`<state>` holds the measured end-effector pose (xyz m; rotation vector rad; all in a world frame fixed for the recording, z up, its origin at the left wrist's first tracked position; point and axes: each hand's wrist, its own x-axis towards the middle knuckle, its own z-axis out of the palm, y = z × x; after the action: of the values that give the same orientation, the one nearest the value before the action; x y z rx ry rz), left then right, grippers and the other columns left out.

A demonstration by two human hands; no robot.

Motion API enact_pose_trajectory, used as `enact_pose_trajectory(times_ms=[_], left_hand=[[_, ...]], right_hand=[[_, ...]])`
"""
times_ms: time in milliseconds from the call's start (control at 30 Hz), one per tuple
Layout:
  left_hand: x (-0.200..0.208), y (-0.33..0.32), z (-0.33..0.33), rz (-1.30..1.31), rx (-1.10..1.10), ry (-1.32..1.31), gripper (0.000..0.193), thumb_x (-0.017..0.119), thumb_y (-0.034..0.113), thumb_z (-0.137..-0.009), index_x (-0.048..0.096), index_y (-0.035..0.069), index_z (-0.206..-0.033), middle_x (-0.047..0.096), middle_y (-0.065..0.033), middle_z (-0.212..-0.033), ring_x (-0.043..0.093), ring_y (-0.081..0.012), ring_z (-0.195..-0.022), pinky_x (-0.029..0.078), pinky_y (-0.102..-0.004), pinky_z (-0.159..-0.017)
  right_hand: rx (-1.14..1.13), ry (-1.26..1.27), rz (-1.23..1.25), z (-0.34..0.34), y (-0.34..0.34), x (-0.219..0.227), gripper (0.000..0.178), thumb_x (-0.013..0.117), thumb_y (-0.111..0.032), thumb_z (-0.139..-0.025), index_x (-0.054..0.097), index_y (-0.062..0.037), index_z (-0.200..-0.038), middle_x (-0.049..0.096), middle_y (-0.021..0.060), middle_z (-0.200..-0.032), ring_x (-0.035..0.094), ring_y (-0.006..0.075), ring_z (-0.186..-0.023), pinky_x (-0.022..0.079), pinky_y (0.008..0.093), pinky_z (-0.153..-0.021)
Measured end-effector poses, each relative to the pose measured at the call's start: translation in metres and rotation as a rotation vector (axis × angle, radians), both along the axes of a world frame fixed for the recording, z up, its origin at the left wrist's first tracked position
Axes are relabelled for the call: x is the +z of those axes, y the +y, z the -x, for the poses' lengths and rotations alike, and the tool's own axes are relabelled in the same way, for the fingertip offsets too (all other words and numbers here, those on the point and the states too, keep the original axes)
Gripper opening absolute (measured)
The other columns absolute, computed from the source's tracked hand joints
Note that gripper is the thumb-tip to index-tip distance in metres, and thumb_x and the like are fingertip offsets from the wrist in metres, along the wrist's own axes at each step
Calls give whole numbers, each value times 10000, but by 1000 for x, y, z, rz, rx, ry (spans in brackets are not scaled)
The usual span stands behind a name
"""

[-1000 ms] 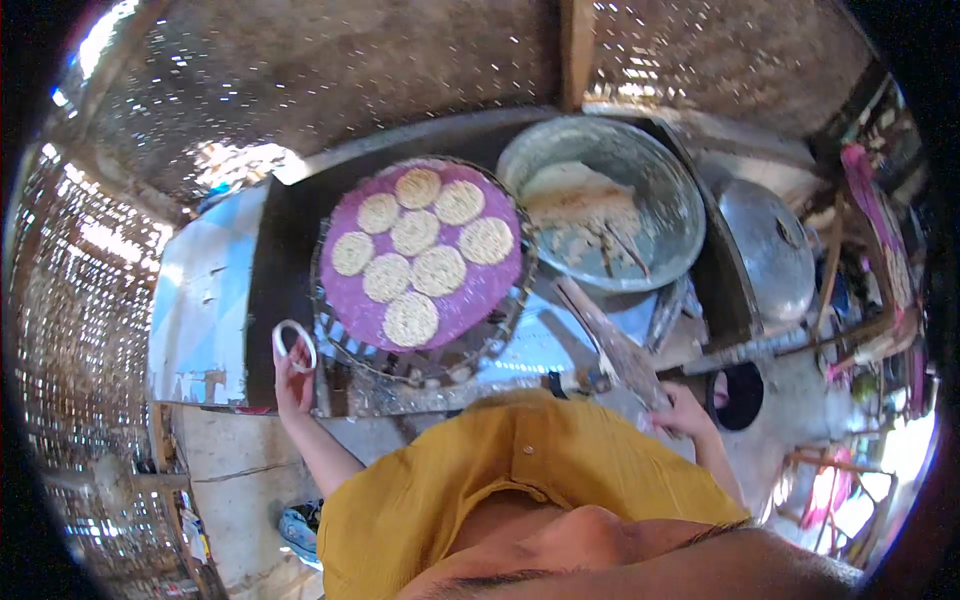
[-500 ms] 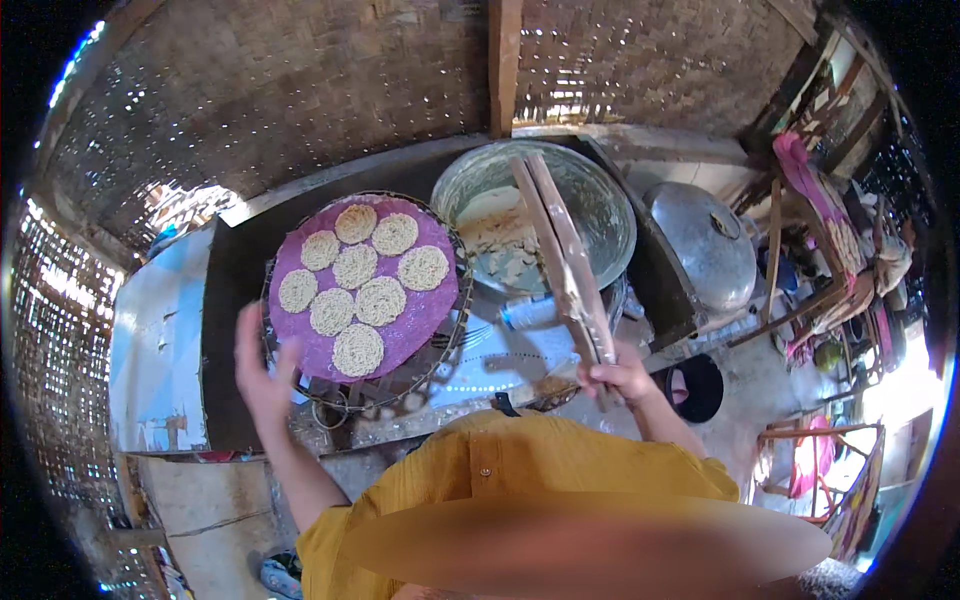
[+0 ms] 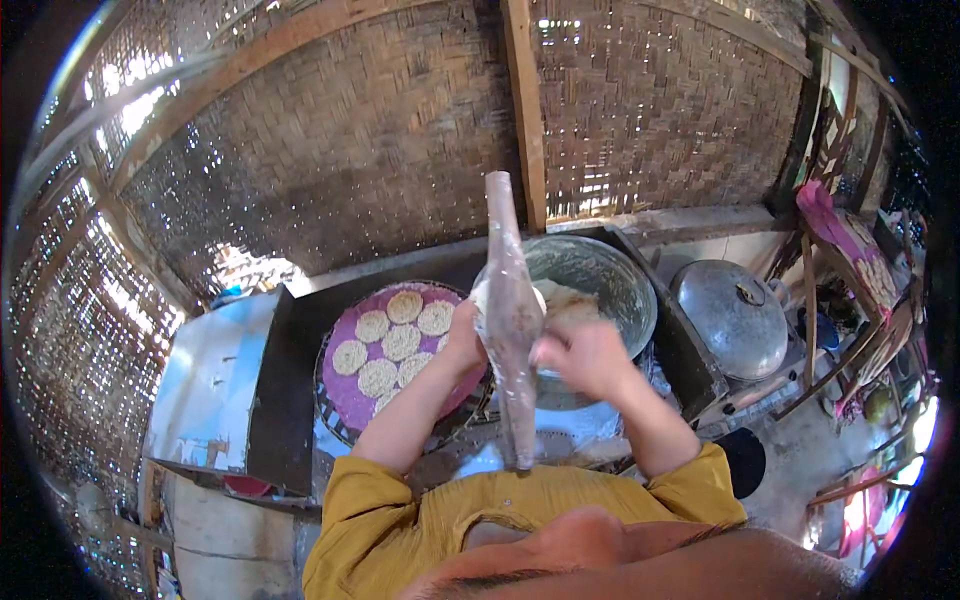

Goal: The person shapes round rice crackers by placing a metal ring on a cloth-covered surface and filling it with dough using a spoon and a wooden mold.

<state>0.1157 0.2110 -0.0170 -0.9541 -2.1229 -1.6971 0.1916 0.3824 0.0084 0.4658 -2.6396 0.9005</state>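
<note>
A long wooden press (image 3: pixel 512 315), wide in its middle and narrow at both ends, stands upright before me, dusted with pale smears. My left hand (image 3: pixel 464 338) is closed about its middle; the fingertips are hidden behind the wood. Close to its right side is my right hand (image 3: pixel 590 362), smeared by motion, so its grip is unclear. White material (image 3: pixel 540 297) peeks out beside the press. Behind lies a grey-green basin (image 3: pixel 648 300) with pale dough (image 3: pixel 570 303). At left, round lacy noodle discs (image 3: pixel 401 343) rest on a purple sheet (image 3: pixel 345 405) in a round woven tray (image 3: pixel 324 395).
A large domed metal lid (image 3: pixel 732 315) is right of the basin. At the far left stands a blue-and-white box-like panel (image 3: pixel 215 370). A black bucket (image 3: pixel 742 462) is at the lower right. Woven bamboo walls (image 3: pixel 400 130) and a wooden post (image 3: pixel 525 110) rise behind.
The wooden press has moved left and swung upright in front of me. My left hand has left the tray's edge and taken hold of it; my right hand has shifted up beside its middle.
</note>
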Motion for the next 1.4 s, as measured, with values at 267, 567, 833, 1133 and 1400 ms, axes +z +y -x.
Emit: enact_pose_trajectory(times_ms=[267,567,833,1133,1400], left_hand=[[25,38,46,915,350,566,192,646,201,-593,616,117,-763,591,-110,-639,601,-286,-628,469,-390,-588],[28,22,71,1119,297,631,145,632,226,-603,611,104,-679,638,-95,-698,638,-246,-668,501,-378,-612],[1,-28,128,733,210,177,450,693,402,-654,616,116,-992,653,-108,-918,639,-272,-773,496,-378,-697],[2,22,110,-174,-290,-227,192,682,161,-757,568,82,-890,557,-37,-944,568,-187,-803,480,-329,-760],[10,-13,109,-714,-487,-129,274,629,417,-763,563,177,-876,491,-13,-1127,393,-358,-1205,383,-473,-956]], right_hand=[[-153,685,150,91,1,60,336,614,-183,-748,510,48,-968,531,206,-825,522,391,-773,429,438,-682],[182,132,240,119,44,59,530,566,-91,-717,265,51,-1129,530,142,-779,574,253,-696,486,366,-644],[-81,181,665,139,156,30,407,552,-42,-712,404,-46,-1091,500,66,-884,520,162,-770,456,296,-685],[-7,487,1774,132,106,-48,266,552,-15,-788,406,-107,-991,555,90,-927,544,194,-825,458,328,-710],[114,-102,198,165,84,-166,460,658,-195,-755,487,-68,-1163,556,145,-1090,530,276,-1008,443,356,-858]])
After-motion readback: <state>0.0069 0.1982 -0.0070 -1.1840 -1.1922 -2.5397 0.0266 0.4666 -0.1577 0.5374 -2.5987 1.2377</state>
